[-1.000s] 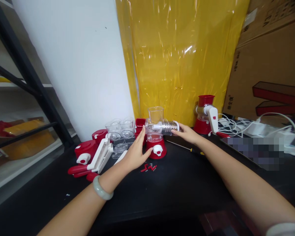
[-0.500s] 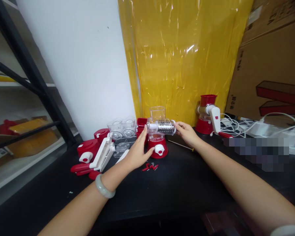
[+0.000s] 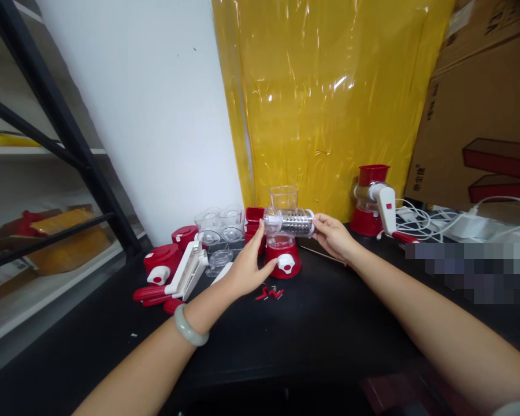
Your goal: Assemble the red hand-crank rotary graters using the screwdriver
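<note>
A rotary drum grater with a clear housing point(image 3: 285, 197) and a red base point(image 3: 282, 261) stands upright on the black table. Its metal grating drum point(image 3: 296, 222) lies sideways in the housing, the white rim out at the right end. My right hand point(image 3: 334, 236) pinches that rim between thumb and fingers. On the other side my left hand point(image 3: 252, 267) is open, fingers stretched up against the housing's left end and thumb spread towards the white knob point(image 3: 286, 264). Small red parts point(image 3: 269, 293) lie in front of the base.
To the left are red bases point(image 3: 162, 260), a white crank handle point(image 3: 187, 269) and clear housings point(image 3: 219, 218). A red hopper point(image 3: 255, 215) stands behind my left hand. An assembled grater point(image 3: 372, 199), white cables point(image 3: 429, 222) and a cardboard box point(image 3: 481, 110) are on the right.
The view has shifted slightly, so everything sits a little further right. Both hands keep their places on the grater, with the right still pinching the drum's rim.
</note>
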The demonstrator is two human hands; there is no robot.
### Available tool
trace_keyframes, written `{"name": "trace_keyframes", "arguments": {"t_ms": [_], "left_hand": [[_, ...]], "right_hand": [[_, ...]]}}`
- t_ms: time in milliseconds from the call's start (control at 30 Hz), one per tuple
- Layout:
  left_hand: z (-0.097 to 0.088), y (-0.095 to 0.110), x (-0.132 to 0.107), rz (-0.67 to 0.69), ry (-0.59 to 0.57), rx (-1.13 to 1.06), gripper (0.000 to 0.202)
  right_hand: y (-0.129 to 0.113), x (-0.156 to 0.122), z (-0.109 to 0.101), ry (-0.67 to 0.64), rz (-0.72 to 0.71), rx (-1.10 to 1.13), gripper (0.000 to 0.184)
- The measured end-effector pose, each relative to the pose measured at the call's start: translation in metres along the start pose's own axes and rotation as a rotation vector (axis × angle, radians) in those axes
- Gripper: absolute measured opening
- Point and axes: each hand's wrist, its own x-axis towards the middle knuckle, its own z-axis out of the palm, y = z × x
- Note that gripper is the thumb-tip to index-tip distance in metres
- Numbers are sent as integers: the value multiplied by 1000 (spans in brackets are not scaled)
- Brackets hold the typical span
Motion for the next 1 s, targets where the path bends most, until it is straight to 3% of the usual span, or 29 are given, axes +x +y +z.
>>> {"name": "trace_keyframes", "arguments": {"t_ms": [167, 400, 1000], "left_hand": [[1, -3, 0, 0, 5, -94, 89], [6, -5, -1, -4, 7, -202, 88], [7, -2, -1, -1, 28, -246, 82]], "right_hand": [[-3, -1, -1, -9, -13, -79, 42], [-6, -4, 1, -18, 19, 25, 36], [3, -2, -2, 19, -17, -86, 41]]}}
